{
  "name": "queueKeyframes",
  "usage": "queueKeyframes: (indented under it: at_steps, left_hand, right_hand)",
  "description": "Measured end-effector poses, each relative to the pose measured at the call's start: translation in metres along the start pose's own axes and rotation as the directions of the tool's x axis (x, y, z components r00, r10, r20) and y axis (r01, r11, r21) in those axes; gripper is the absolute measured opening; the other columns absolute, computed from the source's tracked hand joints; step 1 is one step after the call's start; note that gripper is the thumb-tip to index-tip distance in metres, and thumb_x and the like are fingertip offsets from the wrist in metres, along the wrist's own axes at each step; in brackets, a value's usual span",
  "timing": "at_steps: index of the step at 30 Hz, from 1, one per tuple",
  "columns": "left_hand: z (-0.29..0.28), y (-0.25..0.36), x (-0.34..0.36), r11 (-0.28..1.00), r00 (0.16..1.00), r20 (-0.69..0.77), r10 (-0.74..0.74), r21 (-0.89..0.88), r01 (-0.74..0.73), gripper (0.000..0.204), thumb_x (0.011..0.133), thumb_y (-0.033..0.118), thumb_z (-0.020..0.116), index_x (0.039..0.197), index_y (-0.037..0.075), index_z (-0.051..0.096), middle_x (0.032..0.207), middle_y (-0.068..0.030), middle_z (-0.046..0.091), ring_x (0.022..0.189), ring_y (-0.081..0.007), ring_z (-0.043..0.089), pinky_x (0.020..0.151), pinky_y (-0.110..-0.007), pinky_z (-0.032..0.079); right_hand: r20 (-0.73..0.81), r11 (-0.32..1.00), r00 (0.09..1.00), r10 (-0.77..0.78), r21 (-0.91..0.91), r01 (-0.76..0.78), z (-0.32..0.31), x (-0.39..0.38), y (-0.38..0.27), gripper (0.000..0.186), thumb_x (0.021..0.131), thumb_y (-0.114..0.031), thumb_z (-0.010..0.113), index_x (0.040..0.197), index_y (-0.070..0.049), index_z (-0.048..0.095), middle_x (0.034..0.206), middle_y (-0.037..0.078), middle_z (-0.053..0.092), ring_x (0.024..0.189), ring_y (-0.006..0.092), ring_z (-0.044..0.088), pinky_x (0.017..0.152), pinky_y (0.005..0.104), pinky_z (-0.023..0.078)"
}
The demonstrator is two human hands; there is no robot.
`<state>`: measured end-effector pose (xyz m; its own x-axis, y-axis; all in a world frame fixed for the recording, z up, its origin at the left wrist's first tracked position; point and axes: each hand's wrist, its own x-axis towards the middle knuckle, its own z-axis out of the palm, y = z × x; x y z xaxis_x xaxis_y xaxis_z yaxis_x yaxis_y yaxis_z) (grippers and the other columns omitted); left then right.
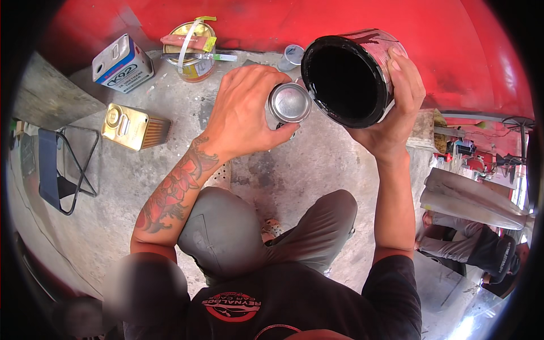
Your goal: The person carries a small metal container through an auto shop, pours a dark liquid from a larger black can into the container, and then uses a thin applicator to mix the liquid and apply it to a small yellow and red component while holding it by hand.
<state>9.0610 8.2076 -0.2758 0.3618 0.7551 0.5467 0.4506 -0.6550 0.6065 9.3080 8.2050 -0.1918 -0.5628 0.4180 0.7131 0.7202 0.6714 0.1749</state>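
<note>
My left hand (247,105) is closed around a small silver metal can (289,103), seen mostly from its top, just left of the larger can. My right hand (401,85) grips a large paint can (345,76), tilted so that its open mouth faces me, with glossy black inside and black smears on its outer side. The two cans are very close; I cannot tell whether they touch. My tattooed left forearm comes up from the lower left, over my bent grey-trousered knee.
Against a red wall are a white-blue rectangular tin (122,62), a round tin (190,51) with tools on top and a small cup (292,56). A gold tin (133,127) and folding chair (56,170) stand left. At right, another person (470,249) is near grey panels (473,198).
</note>
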Motion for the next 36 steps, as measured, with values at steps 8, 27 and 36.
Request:
queueKeyframes:
  at_steps: [8, 27, 36]
  left_hand:
    - [-0.0025, 0.0003, -0.0003, 1.0, 1.0, -0.003, -0.006, 0.003, 0.006, 0.063, 0.065, 0.022, 0.088, 0.12, 0.004, 0.063, 0.119, -0.0125, 0.064, 0.116, -0.0334, 0.059, 0.103, -0.047, 0.042]
    - [-0.0034, 0.001, 0.0015, 1.0, 1.0, -0.004, -0.006, 0.001, 0.006, 0.064, 0.065, 0.022, 0.088, 0.12, 0.005, 0.062, 0.118, -0.0126, 0.063, 0.115, -0.0335, 0.06, 0.103, -0.047, 0.042]
    - [-0.0044, 0.0007, 0.0016, 1.0, 1.0, -0.007, 0.001, 0.005, -0.001, 0.063, 0.065, 0.023, 0.089, 0.12, 0.005, 0.062, 0.118, -0.0127, 0.063, 0.114, -0.0333, 0.06, 0.102, -0.047, 0.042]
  right_hand:
    - [0.008, 1.0, 1.0, -0.007, 0.007, 0.007, -0.0012, 0.0028, -0.0014, 0.106, 0.062, -0.023, 0.1, 0.144, 0.0, 0.039, 0.14, 0.024, 0.05, 0.13, 0.0397, 0.053, 0.107, 0.0484, 0.047]
    - [0.017, 1.0, 1.0, 0.007, -0.012, -0.006, -0.0031, 0.0039, -0.0006, 0.105, 0.062, -0.025, 0.1, 0.144, -0.001, 0.038, 0.141, 0.025, 0.05, 0.13, 0.0398, 0.054, 0.107, 0.048, 0.047]
    - [0.019, 1.0, 1.0, 0.024, -0.015, -0.023, 0.0005, 0.0034, 0.0001, 0.107, 0.061, -0.025, 0.101, 0.144, -0.002, 0.037, 0.141, 0.025, 0.05, 0.131, 0.0397, 0.053, 0.108, 0.0488, 0.046]
